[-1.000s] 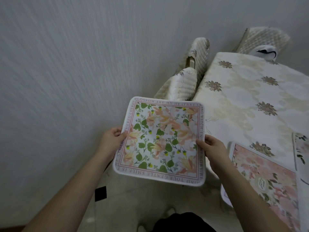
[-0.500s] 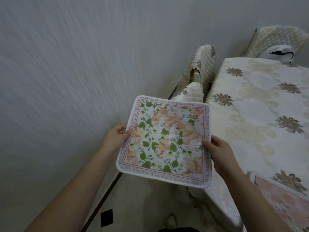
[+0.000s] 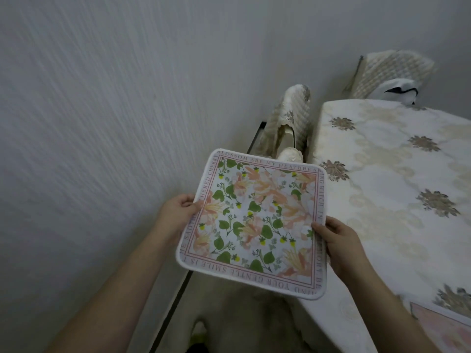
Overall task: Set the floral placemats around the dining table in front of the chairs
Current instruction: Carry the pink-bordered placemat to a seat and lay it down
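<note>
**Placemat carried along the wall side of the table**

Between the grey wall (image 3: 102,123) and the dining table (image 3: 397,225), the person holds a square floral placemat (image 3: 254,222) in the air with both hands, its printed face up and its far edge a little higher than the near one. The left hand (image 3: 175,212) grips the mat's left edge, thumb on top and fingers curled underneath. The right hand (image 3: 339,240) clamps the right edge the same way, thumb over the lettered border. The mat hangs over the floor gap, just beside the table's near left edge and not resting on it.

Ahead of the mat stand two covered chairs: the nearer one (image 3: 290,123) is tucked against the table's left side, its quilted back showing above the mat's far edge, and the farther one (image 3: 392,70) sits at the table's far end with a white object with a dark stripe (image 3: 400,91) resting on it. A pink placemat (image 3: 443,327) already lies on the patterned tablecloth at the lower right corner.

Compared with a second ago, the view has travelled forward along the table: the pink mat has slid almost out of sight, a second laid mat at the right edge is gone from view, and the chairs sit lower and closer. The grip on the carried mat is unchanged.
</note>
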Demonstrator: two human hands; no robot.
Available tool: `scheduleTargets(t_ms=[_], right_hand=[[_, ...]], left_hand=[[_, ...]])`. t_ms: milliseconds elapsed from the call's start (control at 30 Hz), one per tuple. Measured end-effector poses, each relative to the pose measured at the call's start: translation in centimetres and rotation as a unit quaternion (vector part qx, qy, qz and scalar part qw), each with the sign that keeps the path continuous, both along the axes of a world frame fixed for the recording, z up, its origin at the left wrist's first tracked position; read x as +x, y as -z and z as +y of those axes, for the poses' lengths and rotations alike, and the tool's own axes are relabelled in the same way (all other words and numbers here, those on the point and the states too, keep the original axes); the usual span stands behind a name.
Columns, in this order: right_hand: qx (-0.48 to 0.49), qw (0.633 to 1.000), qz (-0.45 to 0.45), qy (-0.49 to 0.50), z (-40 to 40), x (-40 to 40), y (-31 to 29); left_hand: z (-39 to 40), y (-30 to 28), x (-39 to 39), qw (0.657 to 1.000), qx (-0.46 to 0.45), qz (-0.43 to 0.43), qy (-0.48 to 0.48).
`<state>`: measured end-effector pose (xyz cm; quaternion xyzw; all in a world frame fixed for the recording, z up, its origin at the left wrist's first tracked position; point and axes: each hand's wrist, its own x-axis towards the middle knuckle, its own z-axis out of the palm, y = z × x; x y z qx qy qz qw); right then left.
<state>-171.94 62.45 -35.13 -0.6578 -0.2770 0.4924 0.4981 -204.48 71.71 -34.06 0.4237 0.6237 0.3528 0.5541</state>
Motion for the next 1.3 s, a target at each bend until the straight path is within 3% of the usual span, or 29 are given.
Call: scheduleTargets(t_ms=[133,400,600,933,1200,1300], right_hand=[[0.002,0.998,0.015,0.059,1.2,-1.4,-0.6],[0.018,0.979,0.031,0.201,1.4,-3.4,-1.2],[0.023,0.952,0.026,0.303,-0.8,-1.5,-0.7],[0.025,0.911,0.046,0.41,-1.0,3.3,2.7],[0.018,0.874,0.059,0.481,-0.2,6.0,3.9],[0.013,0.85,0.046,0.525,-0.6,6.7,4.8]], left_hand=[[5.4,-1.1,0.0,0.998,-0.001,-0.021,0.061],[13.4,-2.6,3.0,0.974,0.038,0.026,0.221],[16.2,-2.3,9.6,0.946,0.041,0.029,0.321],[19.4,-0.6,20.8,0.911,0.006,0.053,0.408],[21.5,0.2,28.3,0.878,0.029,0.089,0.47],[21.4,1.3,31.9,0.85,0.052,0.098,0.514]])
